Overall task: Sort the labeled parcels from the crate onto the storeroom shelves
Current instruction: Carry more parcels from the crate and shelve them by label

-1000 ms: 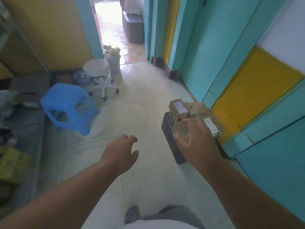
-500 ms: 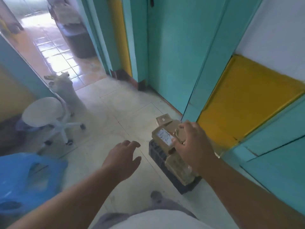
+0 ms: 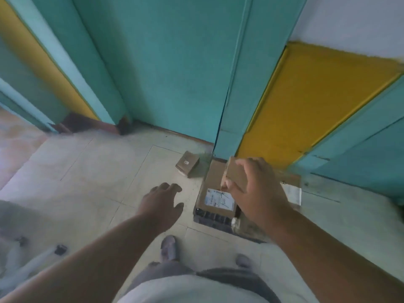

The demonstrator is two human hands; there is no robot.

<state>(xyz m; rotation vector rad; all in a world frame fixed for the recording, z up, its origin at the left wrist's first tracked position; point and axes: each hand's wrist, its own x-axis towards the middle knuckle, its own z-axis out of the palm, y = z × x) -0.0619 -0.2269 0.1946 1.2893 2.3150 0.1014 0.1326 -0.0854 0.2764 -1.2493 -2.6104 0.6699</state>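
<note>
Right hand [image 3: 258, 193] pinches a small cardboard parcel [image 3: 235, 176], thumb on the near lower corner and fingers curled over the far edge; the parcel is raised and tilted. Directly beneath the grip, a larger labelled parcel [image 3: 215, 193] lies flat on top of the dark crate [image 3: 213, 218], white label facing up. Right of the grip, part of another labelled parcel [image 3: 291, 190] shows behind the wrist. Beyond and left of the grip, a loose parcel [image 3: 188, 167] rests on the tiled floor [image 3: 98, 167], apart from the crate. Left hand [image 3: 162, 204] hovers left of the crate, fingers loosely spread, holding nothing. Behind the grip stands a teal and yellow wall [image 3: 306, 101].
</note>
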